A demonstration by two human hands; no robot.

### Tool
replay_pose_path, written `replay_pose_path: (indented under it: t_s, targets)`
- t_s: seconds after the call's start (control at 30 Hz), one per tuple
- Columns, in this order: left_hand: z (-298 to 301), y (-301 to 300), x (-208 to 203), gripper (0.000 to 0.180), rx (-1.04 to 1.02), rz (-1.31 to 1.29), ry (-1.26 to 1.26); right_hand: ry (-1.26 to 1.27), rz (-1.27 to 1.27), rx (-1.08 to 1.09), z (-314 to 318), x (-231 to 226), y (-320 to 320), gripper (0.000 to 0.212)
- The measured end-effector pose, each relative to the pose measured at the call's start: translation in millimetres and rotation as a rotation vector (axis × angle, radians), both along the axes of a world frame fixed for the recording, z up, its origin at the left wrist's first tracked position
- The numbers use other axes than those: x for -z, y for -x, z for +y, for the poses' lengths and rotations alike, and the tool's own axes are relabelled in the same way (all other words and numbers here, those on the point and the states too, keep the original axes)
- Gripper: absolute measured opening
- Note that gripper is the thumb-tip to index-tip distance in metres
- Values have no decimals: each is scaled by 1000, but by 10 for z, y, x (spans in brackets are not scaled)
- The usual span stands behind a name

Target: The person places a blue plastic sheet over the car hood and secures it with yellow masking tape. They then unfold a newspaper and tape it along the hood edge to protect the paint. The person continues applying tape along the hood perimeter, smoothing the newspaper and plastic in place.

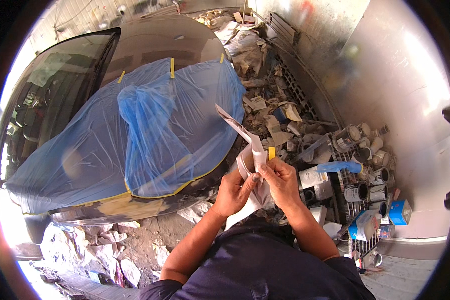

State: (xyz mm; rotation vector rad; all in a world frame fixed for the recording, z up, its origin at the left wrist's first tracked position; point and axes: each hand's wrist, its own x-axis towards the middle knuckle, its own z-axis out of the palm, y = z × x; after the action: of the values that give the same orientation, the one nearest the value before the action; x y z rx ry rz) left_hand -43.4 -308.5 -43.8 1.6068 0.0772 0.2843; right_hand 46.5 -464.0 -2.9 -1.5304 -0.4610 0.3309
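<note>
Holding: left hand and right hand are both pinching a pale paper strip, each grip closed on it.
Right of grip: blue cartons are standing among paint cans.
Left: blue plastic sheet is covering the car.

Your 2 hands have open air only straight ahead. To your left the car under blue plastic sheeting blocks you; to your right stand paint cans; crumpled paper scraps litter the ground between.
</note>
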Motion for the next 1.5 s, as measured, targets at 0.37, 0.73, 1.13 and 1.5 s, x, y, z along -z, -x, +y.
replay_pose_path:
  t_s: [0.37, 0.73, 1.13, 1.5]
  targets:
    - [530, -48, -279, 35, -712, -216, 245, -517, 147, 227, -750, 196, -496, 30]
    - [1377, 437, -1227, 37, -586, -357, -284, -187, 225, 520, -1594, 830, -1123, 16]
    - [1295, 864, -2241, 33, -379, -378, -847, 295, -891, 263, -4, -726, -1499, 37]
    - [1612, 1244, -2179, 17, -654, -358, -400, 286, -660, -298, 48, -751, -1621, 23]
